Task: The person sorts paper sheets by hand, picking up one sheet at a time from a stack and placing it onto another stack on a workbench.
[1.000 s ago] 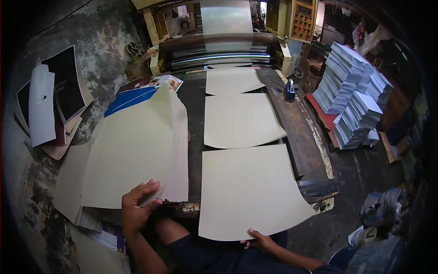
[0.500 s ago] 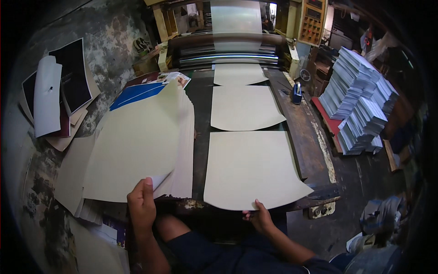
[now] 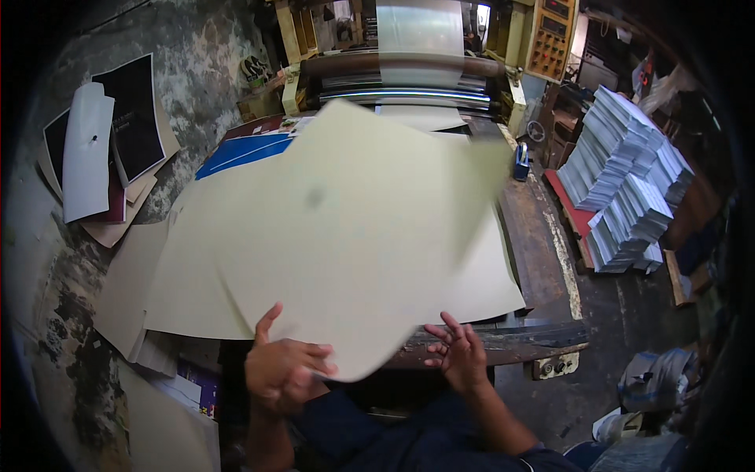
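A large cream sheet of paper [image 3: 370, 228] is lifted and tilted over the middle of the table, its right side bent and blurred. My left hand [image 3: 287, 374] is at its near edge, fingers spread and overlapping the sheet; I see no closed grip. My right hand [image 3: 462, 358] is open beside the sheet's near right edge, fingers apart. Beneath on the left lies a stack of cream sheets [image 3: 189, 275]. Under the lifted sheet, another cream sheet [image 3: 502, 283] shows on the machine's feed table [image 3: 543, 275]. A further sheet [image 3: 425, 118] lies by the rollers.
Ahead stands a roller machine [image 3: 409, 96] with a clear film and a control panel [image 3: 550, 35]. A blue tape dispenser [image 3: 521, 161] sits on the table's right. Piles of white paper [image 3: 621, 173] stand on the floor at right. Large prints [image 3: 90, 149] lean at the left wall.
The top sheet has come off the left stack and swung right over the table, covering the sheets there. My left hand has moved right and its fingers have spread; my right hand has left the near sheet.
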Tool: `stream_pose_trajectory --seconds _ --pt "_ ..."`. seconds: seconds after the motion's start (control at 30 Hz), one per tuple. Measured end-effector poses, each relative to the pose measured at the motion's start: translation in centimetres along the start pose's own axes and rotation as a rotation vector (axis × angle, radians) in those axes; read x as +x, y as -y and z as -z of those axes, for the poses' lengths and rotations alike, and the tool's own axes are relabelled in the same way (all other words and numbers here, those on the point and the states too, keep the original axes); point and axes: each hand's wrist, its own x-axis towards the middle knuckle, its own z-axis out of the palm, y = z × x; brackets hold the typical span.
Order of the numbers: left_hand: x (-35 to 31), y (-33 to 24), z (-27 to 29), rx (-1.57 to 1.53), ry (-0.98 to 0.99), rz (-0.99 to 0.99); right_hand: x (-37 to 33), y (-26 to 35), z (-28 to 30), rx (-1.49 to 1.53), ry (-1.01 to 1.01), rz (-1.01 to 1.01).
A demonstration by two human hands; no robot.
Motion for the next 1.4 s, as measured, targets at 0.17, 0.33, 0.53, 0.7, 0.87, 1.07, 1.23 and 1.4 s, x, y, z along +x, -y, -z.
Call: stream_pose_trajectory --seconds 0.17,0.33,0.53,0.7,0.87,1.07,1.23,1.4 --pt "0.3 -2.3 -0.8 0.083 0.395 -0.118 -3.1 3.0 0.0 -0.042 0.175 0.154" --pt "0.8 0.2 0.5 0.268 0.267 -0.116 -3.7 1.8 2.2 -0.203 0.012 0.001" --pt "0.9 3.6 3.4 0.170 0.131 0.229 -5.2 -5.4 7.9 -0.211 -0.123 -0.215" --pt "0.1 5.3 4.0 0.075 0.119 0.367 -7.3 -7.7 8.6 -0.239 -0.114 -0.294" --pt "0.3 5.4 4.2 -0.202 0.088 0.501 -8.8 -7.9 7.7 -0.300 -0.147 -0.345" --pt "0.6 4.5 3.6 -0.098 -0.063 0.573 -7.3 -7.2 6.4 -0.171 -0.098 -0.253" --pt "0.5 3.7 2.2 0.053 -0.171 0.608 -4.2 -6.5 6.4 -0.097 -0.179 -0.200" --pt "0.3 3.4 0.8 0.357 -0.163 0.373 -1.3 -7.3 7.2 -0.102 -0.271 -0.047"
